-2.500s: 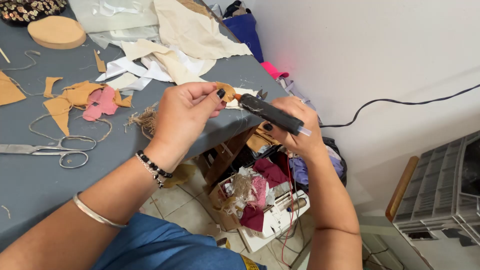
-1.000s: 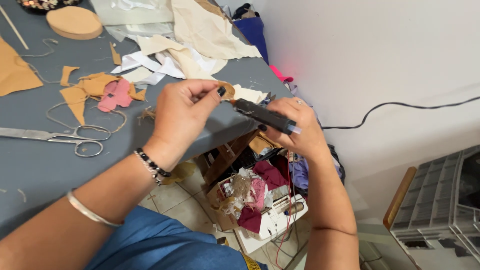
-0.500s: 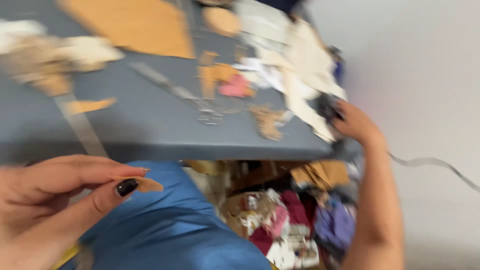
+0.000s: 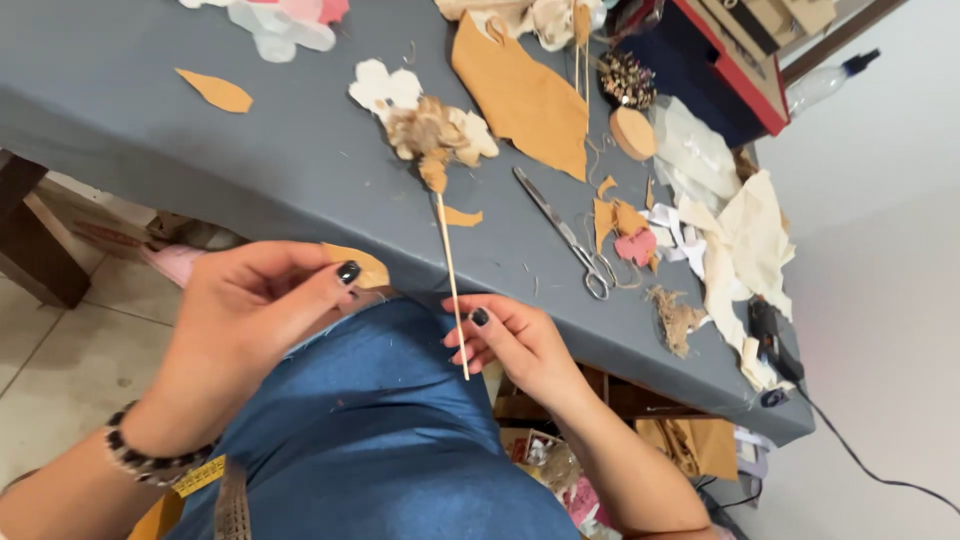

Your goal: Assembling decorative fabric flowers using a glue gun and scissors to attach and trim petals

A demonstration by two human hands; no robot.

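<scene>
Tan petal (image 4: 362,268) now pinched in my left hand (image 4: 245,320); glue gun (image 4: 768,332) put down at the table's (image 4: 250,160) far end. Right hand (image 4: 510,345), fingers loose, touches the flower stick (image 4: 451,275) overhanging the table's near edge. Gluing looks finished; attaching comes next.

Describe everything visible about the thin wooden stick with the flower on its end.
The thin wooden stick is pale, straight and slender, like a skewer. Its upper end carries a beige, frayed fabric flower lying on the grey table; its lower end juts past the table edge over the blue-clad lap. The right hand has its fingertips at that lower end. The left hand holds a tan petal-shaped piece apart from it.
</scene>
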